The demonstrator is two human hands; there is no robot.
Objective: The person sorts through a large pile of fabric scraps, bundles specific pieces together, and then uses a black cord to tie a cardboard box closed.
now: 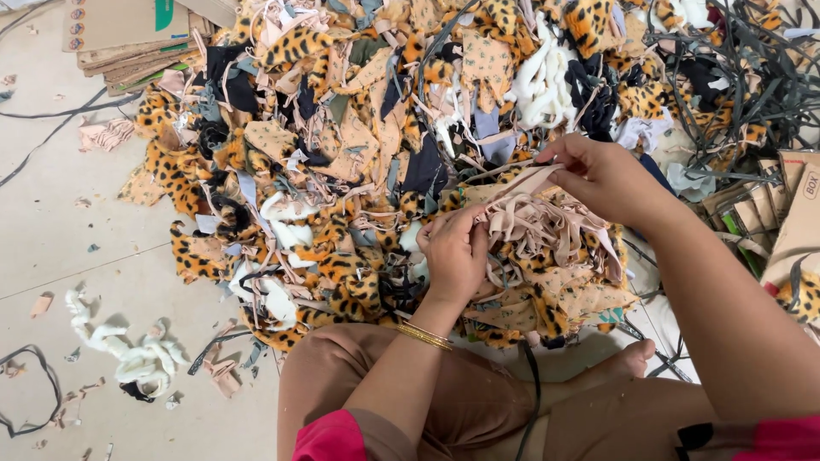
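Cardboard box (pixel 799 222) cut off rightward

Scrap pile (pixel 359 154): leopard orange/black, peach, navy, white. Strips (pixel 534 224) pale pink. Floor (pixel 94 256) cream. Bangles (pixel 424 335) gold.

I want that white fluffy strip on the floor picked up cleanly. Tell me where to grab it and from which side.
Grab the white fluffy strip from above, at the thick bunched part near its lower right end. It lies flat and squiggly on the bare floor, apart from the scrap pile, so nothing blocks a top-down pinch. The thin upper end would probably let the rest trail.
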